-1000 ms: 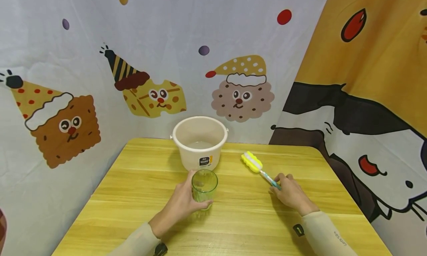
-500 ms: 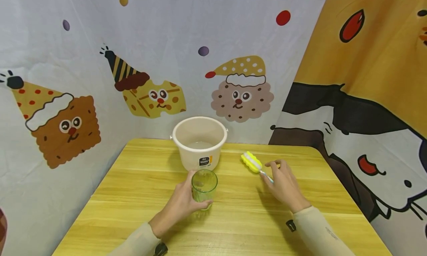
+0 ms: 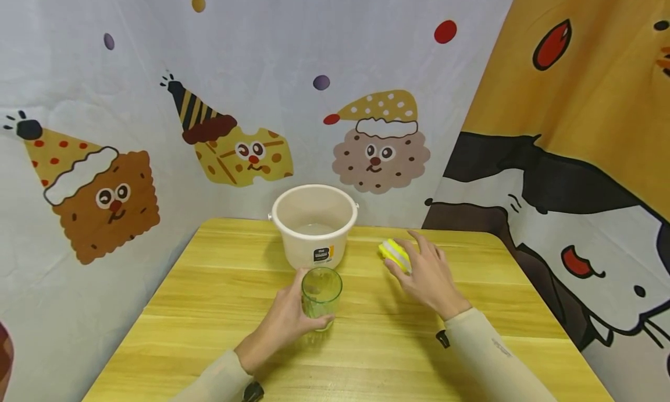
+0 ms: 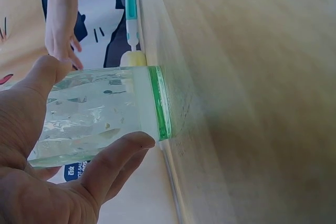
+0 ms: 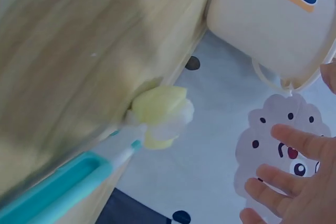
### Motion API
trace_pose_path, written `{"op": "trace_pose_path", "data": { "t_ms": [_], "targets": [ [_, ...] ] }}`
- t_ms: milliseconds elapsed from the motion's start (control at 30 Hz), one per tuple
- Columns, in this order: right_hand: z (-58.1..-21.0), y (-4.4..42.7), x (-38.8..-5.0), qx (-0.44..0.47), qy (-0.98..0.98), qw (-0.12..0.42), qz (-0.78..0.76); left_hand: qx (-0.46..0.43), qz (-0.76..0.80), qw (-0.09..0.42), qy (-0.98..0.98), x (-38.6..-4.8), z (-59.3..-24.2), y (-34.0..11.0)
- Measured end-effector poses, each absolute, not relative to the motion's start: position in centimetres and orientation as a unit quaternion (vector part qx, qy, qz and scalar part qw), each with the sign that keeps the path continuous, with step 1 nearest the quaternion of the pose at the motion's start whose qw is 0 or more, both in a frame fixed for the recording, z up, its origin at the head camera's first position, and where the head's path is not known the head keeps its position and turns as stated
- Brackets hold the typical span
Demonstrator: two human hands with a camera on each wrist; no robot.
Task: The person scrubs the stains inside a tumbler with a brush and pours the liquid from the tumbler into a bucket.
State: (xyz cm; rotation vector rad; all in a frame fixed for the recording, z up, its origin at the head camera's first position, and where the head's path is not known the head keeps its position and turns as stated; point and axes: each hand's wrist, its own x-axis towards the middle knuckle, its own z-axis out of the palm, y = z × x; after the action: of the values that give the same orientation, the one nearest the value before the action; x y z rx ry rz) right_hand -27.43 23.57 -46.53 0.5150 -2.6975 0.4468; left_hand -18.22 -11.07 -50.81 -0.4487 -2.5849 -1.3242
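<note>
My left hand grips a clear green drinking glass that stands upright on the table. In the left wrist view the thumb and fingers wrap round the sides of the glass. My right hand hovers over a sponge cup brush, its yellow-and-white head showing beside the fingers. The right wrist view shows this hand with fingers spread and apart from the brush, whose teal handle and sponge head lie on the table. From the head view the handle is hidden under the hand.
A cream bucket with a label stands at the back of the wooden table, just behind the glass. A cartoon-printed cloth hangs behind the table's back edge, and a second patterned cloth on the right.
My right hand has let go of the brush handle and moved left and forward toward the sponge head, fingers spreading. The left hand and glass have not moved.
</note>
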Motion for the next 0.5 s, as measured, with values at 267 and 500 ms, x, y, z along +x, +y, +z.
{"op": "trace_pose_path", "data": {
  "t_ms": [267, 500],
  "targets": [
    [-45.4, 22.2, -27.9, 0.19, -0.955, 0.157, 0.163, -0.148, -0.454, 0.094, -0.873, -18.2, -50.8, -11.0],
    [-45.1, 21.5, -28.5, 0.196, -0.954, 0.159, 0.162, -0.147, -0.449, 0.095, -0.876, -18.3, -50.8, -11.0]
  ]
}}
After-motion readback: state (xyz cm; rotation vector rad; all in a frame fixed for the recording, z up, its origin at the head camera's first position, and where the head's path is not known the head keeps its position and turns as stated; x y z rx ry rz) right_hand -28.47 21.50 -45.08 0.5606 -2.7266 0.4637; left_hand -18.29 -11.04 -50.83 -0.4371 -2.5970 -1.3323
